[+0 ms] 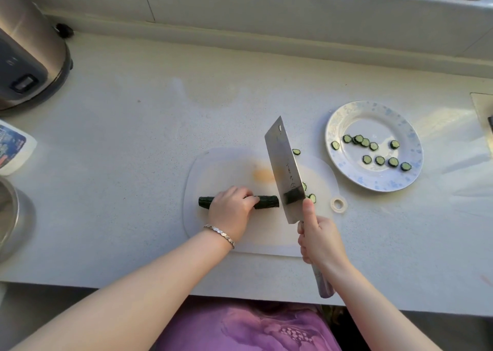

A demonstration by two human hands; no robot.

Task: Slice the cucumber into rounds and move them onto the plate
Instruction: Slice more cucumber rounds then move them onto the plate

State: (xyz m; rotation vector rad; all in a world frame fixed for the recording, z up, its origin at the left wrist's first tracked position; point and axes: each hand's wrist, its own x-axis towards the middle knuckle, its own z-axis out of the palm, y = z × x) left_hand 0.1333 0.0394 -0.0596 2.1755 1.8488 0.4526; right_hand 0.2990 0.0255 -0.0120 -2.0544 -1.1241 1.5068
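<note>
Wrapped round the cleaver [283,169] handle, my right hand [320,240] poises the blade at the cut end of the cucumber [267,201], gripped by my left hand [231,209]. Some rounds [379,160] lie on the plate [378,183] beyond my right; a long piece remains unsliced.

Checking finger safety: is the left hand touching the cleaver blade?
Apart. The head view shows bare cucumber between the left hand and the cleaver blade.

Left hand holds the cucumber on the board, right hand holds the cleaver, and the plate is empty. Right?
Wrong on the plate: the head view shows roughly ten cucumber rounds on it. Left hand on the cucumber and right hand on the cleaver are correct.
</note>
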